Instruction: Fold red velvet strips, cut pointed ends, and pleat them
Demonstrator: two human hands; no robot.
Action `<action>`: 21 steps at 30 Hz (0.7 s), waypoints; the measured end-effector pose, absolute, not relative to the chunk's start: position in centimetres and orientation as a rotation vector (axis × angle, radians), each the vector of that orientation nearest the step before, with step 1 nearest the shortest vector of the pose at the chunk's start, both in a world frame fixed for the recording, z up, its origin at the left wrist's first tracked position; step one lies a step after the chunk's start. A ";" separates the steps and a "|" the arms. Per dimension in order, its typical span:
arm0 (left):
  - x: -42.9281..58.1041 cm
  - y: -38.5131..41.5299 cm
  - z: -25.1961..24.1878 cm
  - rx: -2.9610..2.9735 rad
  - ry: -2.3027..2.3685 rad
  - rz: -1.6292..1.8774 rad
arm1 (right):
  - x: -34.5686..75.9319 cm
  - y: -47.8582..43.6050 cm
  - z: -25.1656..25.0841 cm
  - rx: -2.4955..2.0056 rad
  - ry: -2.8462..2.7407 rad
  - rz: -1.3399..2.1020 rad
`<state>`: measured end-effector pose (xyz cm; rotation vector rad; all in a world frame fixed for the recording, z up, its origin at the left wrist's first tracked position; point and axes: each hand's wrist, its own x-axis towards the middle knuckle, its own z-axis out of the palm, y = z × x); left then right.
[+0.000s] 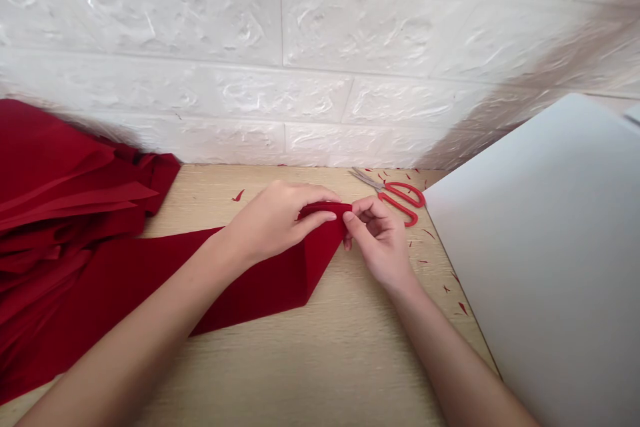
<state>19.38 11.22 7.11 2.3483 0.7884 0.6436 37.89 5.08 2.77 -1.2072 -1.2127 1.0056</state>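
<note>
A long strip of dark red fabric stretches across the table from the left, its right end folded over at a slant. My left hand lies over the strip's upper edge, thumb in front and fingers behind, pinching the folded layers. At the tip of that fold, my right hand holds the corner between thumb and fingers. Just behind my right hand lie scissors with red handles, their blades pointing to the upper left.
A heap of red fabric fills the left side. Small red scraps are scattered over the wooden table. A large pale panel stands at the right. Behind rises a white brick-patterned wall.
</note>
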 end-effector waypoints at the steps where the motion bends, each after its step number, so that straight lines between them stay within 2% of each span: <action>1: 19.4 11.2 7.0 2.352 0.790 0.665 | 37.9 5.1 2.8 -1.206 -1.210 1.006; 21: 19.9 10.8 6.4 2.377 0.777 0.765 | 38.0 5.1 2.4 -1.228 -1.239 0.881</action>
